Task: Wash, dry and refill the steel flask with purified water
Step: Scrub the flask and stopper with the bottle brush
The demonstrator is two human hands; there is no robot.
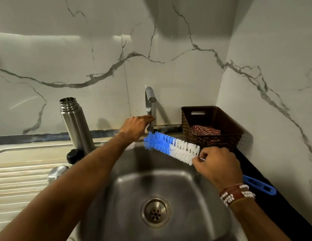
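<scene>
My right hand (216, 164) grips the brush (171, 145) over the sink (134, 188). My left hand (136, 126) touches the tap (149, 100); whether it grips, I cannot tell. The flask (75, 122) stands uncapped, left of the sink.

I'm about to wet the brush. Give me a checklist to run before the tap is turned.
1. Tap in reach: the left hand touches the tap near its base, but its grip is hidden. Cannot tell.
2. Brush held: the right hand curls round the bottle brush just behind the bristles. Ok.
3. Bristles over the sink, blue tip below the spout. Ok.
4. The drain unblocked: nothing lies on it. Ok.
5. The flask ready: upright, uncapped, on the drainboard. Ok.
6. Water running: no stream visible. Not ok.
</scene>
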